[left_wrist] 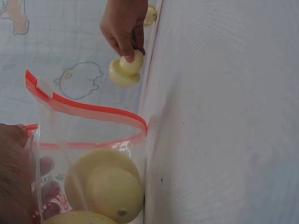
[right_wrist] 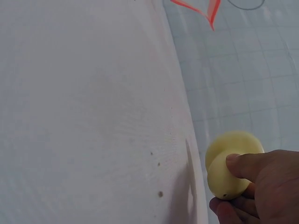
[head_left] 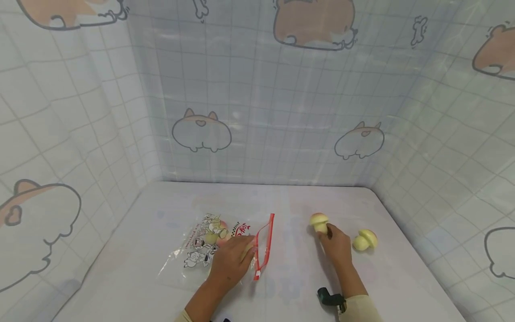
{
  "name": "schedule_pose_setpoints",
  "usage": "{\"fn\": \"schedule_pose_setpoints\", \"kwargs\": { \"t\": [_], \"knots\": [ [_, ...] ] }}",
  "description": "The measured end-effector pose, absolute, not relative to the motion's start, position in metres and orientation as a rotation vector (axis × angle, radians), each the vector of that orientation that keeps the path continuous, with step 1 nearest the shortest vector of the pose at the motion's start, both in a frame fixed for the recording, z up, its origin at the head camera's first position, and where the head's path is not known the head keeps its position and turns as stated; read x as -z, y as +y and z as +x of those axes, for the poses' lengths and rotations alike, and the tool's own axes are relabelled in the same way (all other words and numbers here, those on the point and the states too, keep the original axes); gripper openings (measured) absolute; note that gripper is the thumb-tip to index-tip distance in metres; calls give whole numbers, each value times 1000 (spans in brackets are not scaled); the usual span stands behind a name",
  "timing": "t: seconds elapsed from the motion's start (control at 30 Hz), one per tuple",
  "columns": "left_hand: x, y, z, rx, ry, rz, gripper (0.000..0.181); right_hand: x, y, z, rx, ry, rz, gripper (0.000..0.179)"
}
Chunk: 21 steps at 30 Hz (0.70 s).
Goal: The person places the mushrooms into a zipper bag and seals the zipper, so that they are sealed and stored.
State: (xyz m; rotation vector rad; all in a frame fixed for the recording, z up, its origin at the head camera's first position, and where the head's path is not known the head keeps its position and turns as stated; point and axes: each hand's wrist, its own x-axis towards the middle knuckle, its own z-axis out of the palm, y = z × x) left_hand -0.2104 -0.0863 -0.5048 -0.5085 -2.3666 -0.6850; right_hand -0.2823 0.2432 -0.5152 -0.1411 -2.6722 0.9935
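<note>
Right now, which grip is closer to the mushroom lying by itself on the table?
Right. The right grip is just left of the lone mushroom, holding another mushroom. The left grip is much farther left, holding the red-edged bag.

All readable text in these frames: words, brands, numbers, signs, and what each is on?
None reads with certainty.
Zip bag, large red lettering: turned and creased, unreadable.
Zip bag, small red print: too small.
Zip bag, dark letters in the left wrist view: blurred, unreadable.
</note>
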Motion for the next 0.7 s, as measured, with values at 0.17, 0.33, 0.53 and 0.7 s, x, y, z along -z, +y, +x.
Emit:
{"fn": "schedule_pose_setpoints", "kwargs": {
  "t": [0.17, 0.33, 0.53, 0.7],
  "knots": [
    [504, -86, -211, 687, -2357, -505, 30, 513, 241, -280, -1035, -2675, -97, 51],
    [503, -86, -209, 691, -2363, -509, 31, 510, 237, -275, -1055, -2702, -64, 52],
    [503, -86, -209, 690, -2362, -507, 31, 502, 228, -270, -1072, -2679, 58, 51],
    [504, -86, -210, 695, -2355, -509, 31, 499, 223, -267, -1068, -2654, 162, 51]
  ]
}}
